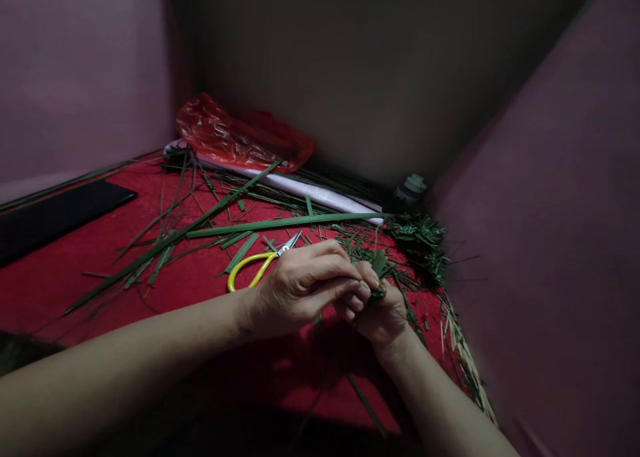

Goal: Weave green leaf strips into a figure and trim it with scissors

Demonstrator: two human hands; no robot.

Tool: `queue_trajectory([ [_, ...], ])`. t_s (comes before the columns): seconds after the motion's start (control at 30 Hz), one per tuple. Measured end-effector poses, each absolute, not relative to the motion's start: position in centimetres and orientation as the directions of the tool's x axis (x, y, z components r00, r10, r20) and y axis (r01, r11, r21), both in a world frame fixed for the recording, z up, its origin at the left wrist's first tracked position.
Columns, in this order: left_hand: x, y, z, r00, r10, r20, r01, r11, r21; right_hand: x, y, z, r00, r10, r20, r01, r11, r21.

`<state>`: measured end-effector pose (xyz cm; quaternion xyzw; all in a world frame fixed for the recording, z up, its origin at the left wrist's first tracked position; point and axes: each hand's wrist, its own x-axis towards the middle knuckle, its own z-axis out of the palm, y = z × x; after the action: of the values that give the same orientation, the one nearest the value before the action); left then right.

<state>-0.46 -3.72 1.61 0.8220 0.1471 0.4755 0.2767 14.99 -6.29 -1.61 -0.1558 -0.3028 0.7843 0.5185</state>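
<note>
My left hand (313, 282) reaches in from the left, its fingers closed and pinching at a small folded green leaf piece (379, 289). Around the same piece, my right hand (384, 313) is closed from the right side. The two hands touch at the fingertips, which hide much of the piece. A leaf end sticks up above the right fingers. Just behind my left hand lie scissors with yellow handles (254, 270), their blades pointing away to the upper right.
Long green leaf strips (280, 222) and scraps cover the red cloth (55, 280). Farther back are a red plastic bag (240, 133), a pale roll (310, 191) and a bottle (413, 187). A dark flat object (65, 213) lies left; green bundles (420, 240) sit right, near the wall.
</note>
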Motion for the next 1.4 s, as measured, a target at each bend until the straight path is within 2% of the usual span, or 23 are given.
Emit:
queue_trajectory([
  [0.13, -0.6, -4.2, 1.9, 0.495, 0.514, 0.701, -0.070, -0.780, 0.622, 15.0, -6.4, -1.6, -0.403, 0.914, 0.041, -0.671, -0.265, -0.693],
  [0.37, -0.8, -4.7, 2.3, 0.493, 0.575, 0.653, -0.071, -0.721, 0.689, 14.9, -6.4, -1.8, -0.452, 0.890, 0.070, -0.676, -0.290, -0.678],
  [0.5, -0.7, -4.8, 2.4, 0.473, 0.688, 0.551, -0.079, -0.589, 0.804, 15.0, -6.4, -2.0, -0.462, 0.885, 0.055, -0.656, -0.299, -0.693],
  [0.63, -0.5, -4.9, 2.6, 0.513, 0.763, 0.394, -0.184, -0.350, 0.918, 15.0, -6.4, -2.1, -0.444, 0.894, 0.056, -0.630, -0.267, -0.730],
  [0.73, -0.4, -4.7, 2.7, 0.515, 0.785, 0.344, -0.245, -0.250, 0.937, 14.9, -6.3, -1.9, -0.412, 0.907, 0.083, -0.647, -0.227, -0.728],
  [0.93, -0.4, -3.3, 2.1, 0.457, 0.856, 0.241, -0.200, -0.165, 0.966, 14.8, -5.9, -1.3, -0.288, 0.956, 0.057, -0.654, -0.153, -0.741],
  [1.17, -0.4, -1.9, 1.5, 0.383, 0.884, 0.268, -0.168, -0.218, 0.961, 14.7, -5.5, -1.0, -0.072, 0.996, 0.045, -0.602, -0.008, -0.798],
  [1.3, -0.6, -1.6, 1.6, 0.296, 0.831, 0.472, -0.038, -0.483, 0.875, 14.7, -5.1, -1.2, 0.022, 0.999, 0.041, -0.545, 0.046, -0.837],
  [1.4, -0.4, -1.7, 1.3, 0.404, 0.663, 0.630, 0.133, -0.724, 0.677, 14.6, -4.9, -1.6, 0.063, 0.995, 0.078, -0.522, 0.099, -0.847],
])
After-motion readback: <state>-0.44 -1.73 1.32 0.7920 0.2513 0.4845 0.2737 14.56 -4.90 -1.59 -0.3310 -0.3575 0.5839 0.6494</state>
